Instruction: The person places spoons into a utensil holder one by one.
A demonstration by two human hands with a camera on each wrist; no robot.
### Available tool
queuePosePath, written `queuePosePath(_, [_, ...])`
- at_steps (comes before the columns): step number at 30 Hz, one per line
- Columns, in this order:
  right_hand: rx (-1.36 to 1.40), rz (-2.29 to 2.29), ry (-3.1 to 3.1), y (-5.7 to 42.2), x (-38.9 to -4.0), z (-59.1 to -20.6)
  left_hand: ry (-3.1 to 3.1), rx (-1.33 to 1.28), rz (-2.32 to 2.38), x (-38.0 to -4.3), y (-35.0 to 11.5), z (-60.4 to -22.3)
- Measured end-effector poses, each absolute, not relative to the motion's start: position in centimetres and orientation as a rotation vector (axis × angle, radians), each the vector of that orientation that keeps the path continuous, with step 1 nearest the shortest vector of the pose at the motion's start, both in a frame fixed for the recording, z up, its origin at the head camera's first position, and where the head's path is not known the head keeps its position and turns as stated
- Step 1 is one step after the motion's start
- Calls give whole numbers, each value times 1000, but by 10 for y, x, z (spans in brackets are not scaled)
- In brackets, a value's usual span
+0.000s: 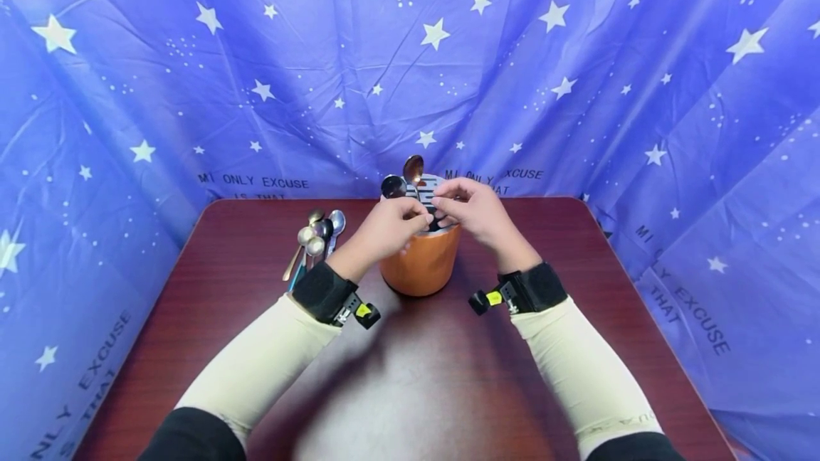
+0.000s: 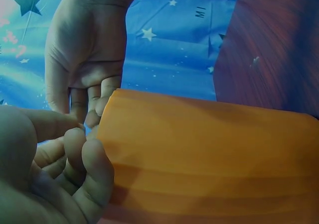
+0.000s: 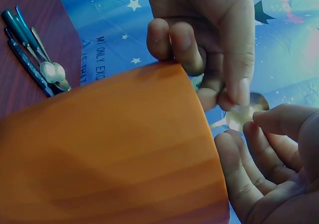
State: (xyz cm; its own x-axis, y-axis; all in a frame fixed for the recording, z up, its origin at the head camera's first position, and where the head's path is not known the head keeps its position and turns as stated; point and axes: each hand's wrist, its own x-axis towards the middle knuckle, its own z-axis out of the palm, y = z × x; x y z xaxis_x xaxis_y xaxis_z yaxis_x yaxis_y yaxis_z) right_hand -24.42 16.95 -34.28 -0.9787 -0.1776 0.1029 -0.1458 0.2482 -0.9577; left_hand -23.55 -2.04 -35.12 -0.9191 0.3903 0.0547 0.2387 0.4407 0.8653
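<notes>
An orange pot stands upright on the table, with a pale disc with dark slots at its mouth. Two spoons rise from it: a brownish spoon and a dark-bowled spoon. At the near rim, my left hand brings thumb and index finger together; whether something thin is pinched there I cannot tell. Over the right side of the mouth, my right hand has loosely curved fingers, its tips close to the left fingertips. Both hands show beside the pot wall in the left wrist view.
Left of the pot lies a bunch of several spoons, also seen in the right wrist view as spoons with dark handles. The reddish-brown table has a blue star-print curtain behind and at both sides.
</notes>
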Motion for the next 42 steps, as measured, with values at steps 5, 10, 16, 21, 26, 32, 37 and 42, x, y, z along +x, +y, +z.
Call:
queuePosePath(5, [-408, -1878, 2438, 161, -240, -343, 2552, 582, 1502, -235, -31, -355])
queuePosePath(10, [-481, -1906, 2390, 149, -232, -341, 2559, 600, 1497, -231, -45, -356])
queuePosePath(16, [-644, -1829, 2390, 135, -224, -342, 2551, 583, 1503, -219, -62, -358])
queuePosePath(21, [-703, -1756, 2418, 126, -218, -347, 2586, 602, 1526, -208, -72, -365])
queuePosePath(26, [-680, -1712, 2460, 112, -207, -358, 2667, 604, 1506, -197, -83, -376])
queuePosePath(32, [-659, -1756, 2422, 94, -197, -383, 2708, 522, 1463, -186, -95, -395])
queuePosePath(37, [-622, -1824, 2348, 82, -198, -414, 2688, 461, 1449, -184, -105, -420])
queuePosePath(42, [-566, -1856, 2252, 71, -202, -445, 2656, 346, 1434, -184, -112, -447])
